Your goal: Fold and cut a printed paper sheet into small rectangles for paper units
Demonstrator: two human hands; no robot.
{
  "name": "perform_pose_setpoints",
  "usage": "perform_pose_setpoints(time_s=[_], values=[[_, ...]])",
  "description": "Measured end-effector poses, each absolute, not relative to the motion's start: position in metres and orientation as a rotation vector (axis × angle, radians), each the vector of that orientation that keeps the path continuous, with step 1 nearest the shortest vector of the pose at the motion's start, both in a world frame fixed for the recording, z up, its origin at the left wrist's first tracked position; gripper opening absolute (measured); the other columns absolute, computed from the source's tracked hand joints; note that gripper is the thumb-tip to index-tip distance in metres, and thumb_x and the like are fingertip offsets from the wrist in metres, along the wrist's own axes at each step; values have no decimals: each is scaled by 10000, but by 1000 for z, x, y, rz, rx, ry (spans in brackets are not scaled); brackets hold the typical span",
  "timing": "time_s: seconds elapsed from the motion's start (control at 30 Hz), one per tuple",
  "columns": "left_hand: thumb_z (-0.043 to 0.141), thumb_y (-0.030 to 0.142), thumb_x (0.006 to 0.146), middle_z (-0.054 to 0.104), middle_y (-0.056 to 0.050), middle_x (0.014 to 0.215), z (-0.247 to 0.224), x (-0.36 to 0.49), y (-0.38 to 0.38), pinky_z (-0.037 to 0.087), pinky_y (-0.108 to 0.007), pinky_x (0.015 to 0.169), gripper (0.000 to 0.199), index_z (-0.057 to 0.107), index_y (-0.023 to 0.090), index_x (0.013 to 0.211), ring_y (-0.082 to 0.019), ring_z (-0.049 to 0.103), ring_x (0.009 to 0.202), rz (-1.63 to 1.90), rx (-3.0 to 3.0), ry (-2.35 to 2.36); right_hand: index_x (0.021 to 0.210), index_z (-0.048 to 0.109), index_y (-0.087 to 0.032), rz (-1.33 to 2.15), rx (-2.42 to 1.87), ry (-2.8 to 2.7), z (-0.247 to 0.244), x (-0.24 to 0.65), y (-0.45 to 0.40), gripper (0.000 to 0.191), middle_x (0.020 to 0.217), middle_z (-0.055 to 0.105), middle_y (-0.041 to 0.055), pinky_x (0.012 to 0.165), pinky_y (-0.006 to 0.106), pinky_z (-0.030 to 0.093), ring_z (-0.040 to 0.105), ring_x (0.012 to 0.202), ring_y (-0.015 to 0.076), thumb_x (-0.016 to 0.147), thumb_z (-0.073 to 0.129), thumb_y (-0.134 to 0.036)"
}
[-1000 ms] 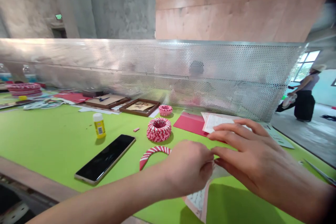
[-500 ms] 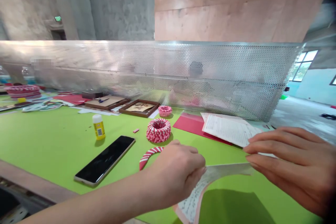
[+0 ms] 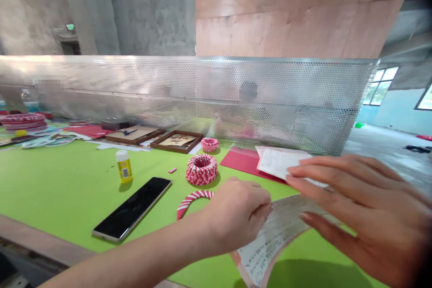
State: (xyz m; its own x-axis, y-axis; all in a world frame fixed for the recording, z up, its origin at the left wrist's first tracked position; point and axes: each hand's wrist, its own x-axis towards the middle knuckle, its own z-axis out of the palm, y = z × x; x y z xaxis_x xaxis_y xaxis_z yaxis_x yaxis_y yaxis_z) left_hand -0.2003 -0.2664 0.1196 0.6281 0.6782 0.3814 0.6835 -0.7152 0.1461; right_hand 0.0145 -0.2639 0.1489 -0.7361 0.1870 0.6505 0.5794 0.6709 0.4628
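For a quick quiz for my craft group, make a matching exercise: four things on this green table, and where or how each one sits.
Things:
1. Yellow glue bottle
2. Smartphone
3. Red-and-white folded paper ring
4. Printed sheet

Positions:
A. Lying flat, screen up
B. Between the left hand and right hand
C. Standing upright
D. Just behind a curved paper strip

Pairs: 1-C, 2-A, 3-D, 4-B

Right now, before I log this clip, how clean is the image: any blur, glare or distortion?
In the head view, the right hand looks motion-blurred, the perforated metal screen shows pale glare toward its left end, wide-angle distortion slants the green table, and the top right corner falls dark.
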Motion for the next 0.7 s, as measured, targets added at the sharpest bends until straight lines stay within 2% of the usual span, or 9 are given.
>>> perform_pose_setpoints(time_s=[0.1,0.2,0.5,0.7], values=[[414,162,786,549,4,619,127,-192,-270,286,-228,507,196,454,165,594,-104,463,551,-663,-2841,-1134,933,588,-189,-905,-554,-2491,147,-13,-270,200,984,611,28,809,389,325,504,933,212,781,457,-191],[404,177,800,541,1,604,130,-193,-273,285,-227,499,207,467,166,603,-105,458,534,-659,-2854,-1130,844,595,-208,-796,-514,-2574,148,-16,-268,237,868,629,-5,758,364,344,532,828,168,816,373,-129],[348,218,830,448,18,518,130,-225,-265,261,-229,494,303,425,163,541,-91,384,487,-612,-2836,-1258,847,585,-237,-759,-688,-2574,160,15,-250,151,850,622,-14,631,310,369,547,751,156,793,460,-172],[360,222,816,408,33,501,135,-248,-260,267,-224,494,306,450,164,529,-96,369,506,-836,-2754,-1462,865,586,-227,-616,-758,-2457,163,36,-235,153,859,623,-3,586,260,413,569,703,141,810,443,-242]])
